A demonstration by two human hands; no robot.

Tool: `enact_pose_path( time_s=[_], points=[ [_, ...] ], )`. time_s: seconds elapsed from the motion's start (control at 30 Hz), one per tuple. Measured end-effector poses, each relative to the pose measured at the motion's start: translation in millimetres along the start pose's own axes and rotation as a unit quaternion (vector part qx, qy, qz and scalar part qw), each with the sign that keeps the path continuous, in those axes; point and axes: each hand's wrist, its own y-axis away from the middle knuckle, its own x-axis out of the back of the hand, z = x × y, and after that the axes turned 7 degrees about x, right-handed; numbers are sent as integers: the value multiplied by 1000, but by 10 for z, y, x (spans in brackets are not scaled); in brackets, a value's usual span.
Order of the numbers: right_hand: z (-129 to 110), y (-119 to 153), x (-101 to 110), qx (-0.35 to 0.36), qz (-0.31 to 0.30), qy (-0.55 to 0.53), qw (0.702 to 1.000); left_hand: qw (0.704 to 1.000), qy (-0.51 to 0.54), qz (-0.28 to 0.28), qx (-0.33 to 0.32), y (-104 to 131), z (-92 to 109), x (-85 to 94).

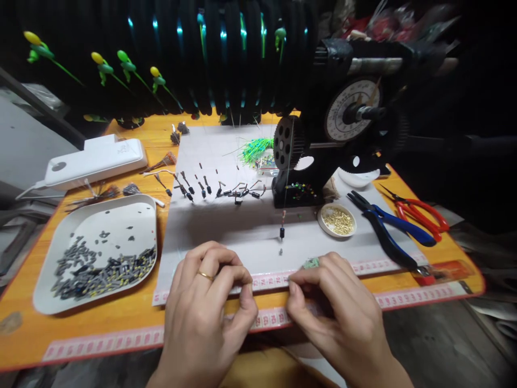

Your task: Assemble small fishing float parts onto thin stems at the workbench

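My left hand [208, 302], with a gold ring on one finger, is closed in a pinch above the pink measuring tape [267, 281]. Across from it my right hand [339, 307] also pinches with thumb and forefinger. Any line held between the two is too fine to make out. Just beyond the fingertips a small black cylinder [281, 233] hangs on a thread, with a tiny grey piece [280, 251] under it. A small pale green bundle [311, 263] lies beside my right knuckles.
At left stands a white tray [40, 291] of small grey and black pieces. A round dish [321, 222] holds gold bits. Blue pliers [388, 221] and red pliers [420, 210] lie right. A black machine [299, 188] with a dial rises behind; several black cylinders [204, 192] dangle nearby.
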Motion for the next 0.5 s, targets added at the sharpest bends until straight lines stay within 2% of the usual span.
enact_pose_path(
  time_s=[0.13,0.23,0.3,0.4,0.5],
  points=[
    [5,-8,12,2,5,-13,1000,996,91,-11,16,-4,98,-28],
    [9,-7,26,2,6,-24,1000,969,232,-78,9,-12,205,-80],
    [13,-1,28,2,7,-26,1000,950,285,-122,20,-22,251,-110],
    [18,8,18,5,4,-25,1000,958,252,-123,62,-33,268,-136],
    [21,11,7,5,2,-22,1000,972,197,-110,69,-36,258,-150]
  ],
)
